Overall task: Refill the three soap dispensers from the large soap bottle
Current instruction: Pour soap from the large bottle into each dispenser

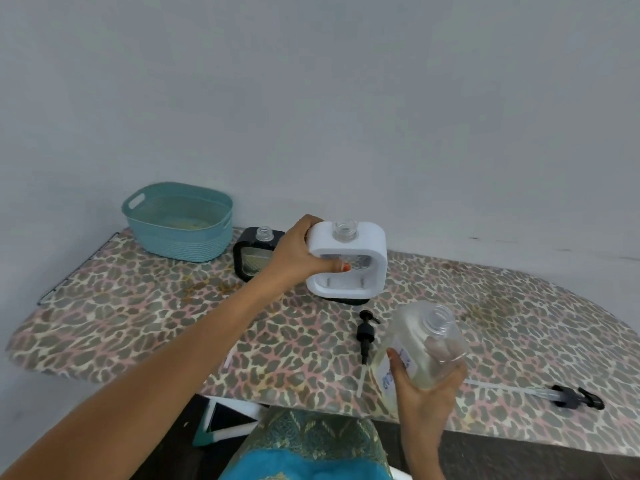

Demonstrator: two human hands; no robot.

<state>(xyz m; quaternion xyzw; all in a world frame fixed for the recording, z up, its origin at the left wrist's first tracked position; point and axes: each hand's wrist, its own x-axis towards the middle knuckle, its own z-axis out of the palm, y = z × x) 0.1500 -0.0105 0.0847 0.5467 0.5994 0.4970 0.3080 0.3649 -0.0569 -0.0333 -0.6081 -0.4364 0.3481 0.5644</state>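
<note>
Right hand (422, 396) wrapped round open soap bottle (429, 341), left hand (294, 254) gripping white dispenser (377, 261) by its edge; likely spill past narrow neck (344, 230) onto tablecloth (173, 306) if tipped too fast.

Basket (173, 244) left of rear dispenser (250, 263); pump (366, 332) front-right.

White dispenser (375, 261) upright, uncapped, black dispenser (247, 263) uncapped just left, clear soap bottle (415, 327) tilted, uncapped, nearer

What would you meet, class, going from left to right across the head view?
Teal basket → black dispenser → white dispenser → large soap bottle → long-tubed pump.
</note>
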